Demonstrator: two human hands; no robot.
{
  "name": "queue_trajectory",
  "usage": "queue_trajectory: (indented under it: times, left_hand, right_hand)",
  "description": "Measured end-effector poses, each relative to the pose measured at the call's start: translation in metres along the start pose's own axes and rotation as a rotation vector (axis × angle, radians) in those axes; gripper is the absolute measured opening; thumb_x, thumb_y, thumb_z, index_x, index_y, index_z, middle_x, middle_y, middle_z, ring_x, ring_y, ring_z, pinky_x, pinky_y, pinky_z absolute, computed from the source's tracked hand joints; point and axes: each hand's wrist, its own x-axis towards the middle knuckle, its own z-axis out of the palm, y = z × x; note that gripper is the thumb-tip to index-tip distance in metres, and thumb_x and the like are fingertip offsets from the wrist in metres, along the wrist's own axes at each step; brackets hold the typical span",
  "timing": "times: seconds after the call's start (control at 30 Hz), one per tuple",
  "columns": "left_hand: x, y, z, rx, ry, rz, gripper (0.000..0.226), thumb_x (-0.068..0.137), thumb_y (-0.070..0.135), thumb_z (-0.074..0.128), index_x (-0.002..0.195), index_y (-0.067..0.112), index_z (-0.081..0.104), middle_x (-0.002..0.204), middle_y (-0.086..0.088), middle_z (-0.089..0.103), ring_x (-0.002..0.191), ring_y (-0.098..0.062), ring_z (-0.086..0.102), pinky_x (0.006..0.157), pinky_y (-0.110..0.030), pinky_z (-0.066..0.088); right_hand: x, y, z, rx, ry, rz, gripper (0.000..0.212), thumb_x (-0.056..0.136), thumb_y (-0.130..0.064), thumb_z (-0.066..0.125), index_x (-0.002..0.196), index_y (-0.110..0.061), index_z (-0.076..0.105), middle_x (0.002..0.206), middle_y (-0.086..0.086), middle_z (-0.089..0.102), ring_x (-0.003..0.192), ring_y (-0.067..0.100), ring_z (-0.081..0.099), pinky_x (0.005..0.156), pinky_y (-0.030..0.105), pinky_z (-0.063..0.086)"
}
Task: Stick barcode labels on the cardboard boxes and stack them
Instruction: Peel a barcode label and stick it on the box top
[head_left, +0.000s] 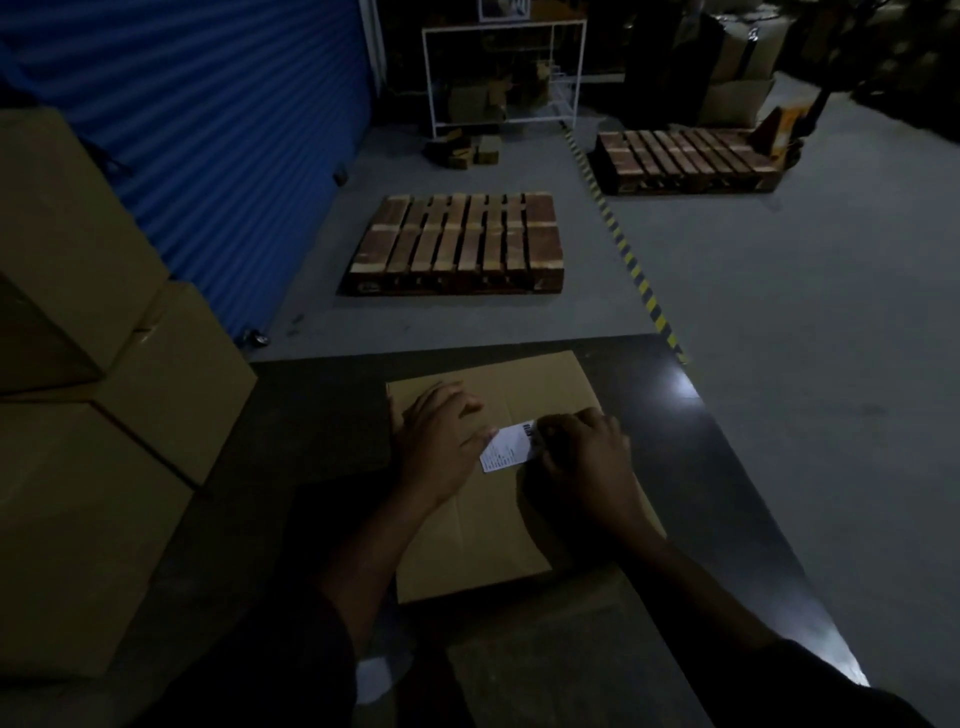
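Here, two hands (441, 441) (587, 457), one label (506, 448), two pallets (457, 244) (685, 158)

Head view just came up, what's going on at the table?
A person is putting a white barcode label on the top of a flat brown cardboard box that lies on the dark table. The left hand rests flat on the box beside the label; the right hand pinches the label's far end. More brown cardboard boxes are stacked to the left.
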Motion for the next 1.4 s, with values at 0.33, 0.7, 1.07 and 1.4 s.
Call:
queue_trajectory:
  times: [0.33, 0.7, 1.07, 1.4]
  left_hand:
    - [0.002, -0.004, 0.006, -0.022, 0.017, -0.003, 0.034, 0.092, 0.057, 0.071, 0.121, 0.038, 0.067, 0.15, 0.012, 0.052, 0.146, -0.01, 0.04, 0.127, -0.062, 0.01]
    - [0.031, -0.014, -0.021, 0.084, -0.268, -0.026, 0.13, 0.074, 0.091, 0.062, 0.169, 0.022, 0.007, 0.177, -0.006, 0.01, 0.163, -0.021, -0.002, 0.129, -0.051, -0.012]
    - [0.001, -0.017, -0.038, 0.214, -0.291, -0.184, 0.145, 0.051, 0.106, 0.057, 0.166, 0.026, 0.019, 0.169, -0.012, 0.024, 0.155, -0.035, 0.022, 0.124, -0.059, 0.018]
    - [0.007, 0.002, -0.016, 0.009, -0.249, -0.119, 0.13, 0.056, 0.101, 0.061, 0.159, 0.031, 0.024, 0.162, -0.005, 0.037, 0.147, -0.03, 0.039, 0.119, -0.056, 0.034]
  right_hand:
    - [-0.003, -0.002, -0.003, 0.001, -0.004, 0.008, 0.026, 0.091, -0.037, 0.068, 0.116, -0.03, 0.068, 0.12, -0.003, 0.06, 0.114, 0.017, 0.049, 0.097, 0.036, 0.034]
    - [-0.078, -0.052, 0.025, -0.131, 0.133, 0.247, 0.05, 0.094, -0.044, 0.053, 0.14, -0.028, 0.055, 0.147, -0.004, 0.05, 0.136, 0.021, 0.04, 0.113, 0.044, 0.035]
    - [-0.038, -0.012, -0.003, -0.16, 0.053, 0.137, 0.056, 0.09, -0.056, 0.034, 0.13, -0.033, 0.065, 0.131, -0.006, 0.059, 0.123, 0.022, 0.047, 0.087, 0.034, 0.029]
    - [-0.03, -0.015, 0.006, -0.115, 0.116, 0.135, 0.037, 0.089, -0.05, 0.052, 0.119, -0.036, 0.071, 0.11, -0.004, 0.057, 0.104, 0.019, 0.046, 0.08, 0.033, 0.027]
